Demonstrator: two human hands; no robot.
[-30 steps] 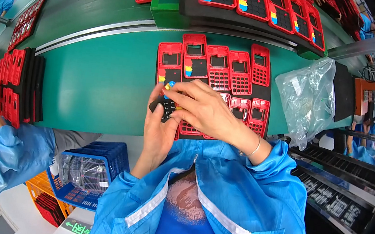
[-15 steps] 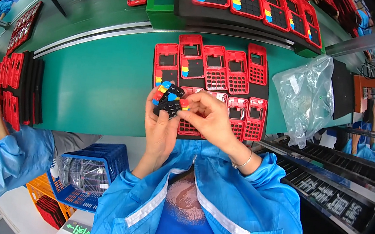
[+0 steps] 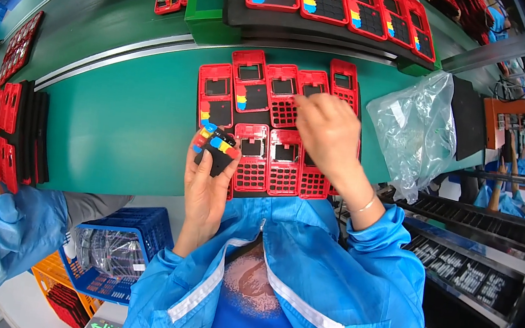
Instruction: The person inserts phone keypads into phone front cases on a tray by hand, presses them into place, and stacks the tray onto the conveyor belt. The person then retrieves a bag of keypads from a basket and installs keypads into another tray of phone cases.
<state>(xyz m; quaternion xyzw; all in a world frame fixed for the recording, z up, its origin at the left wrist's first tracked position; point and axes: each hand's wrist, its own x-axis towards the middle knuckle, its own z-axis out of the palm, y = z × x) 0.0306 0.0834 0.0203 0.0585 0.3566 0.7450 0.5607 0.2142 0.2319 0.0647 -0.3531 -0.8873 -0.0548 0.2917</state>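
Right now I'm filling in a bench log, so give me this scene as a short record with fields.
Left hand: holds black keypads with red, yellow and blue keys
Right hand: over red casings; cannot tell whether it holds anything
Casings: on a dark mat
Right of mat: clear plastic bag
Lower left: blue crate

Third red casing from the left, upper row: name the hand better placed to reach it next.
Right, most likely. The right hand is close, its fingertips by that casing's right edge; whether they touch it is unclear. The left hand is farther off, holding black keypads with coloured keys.
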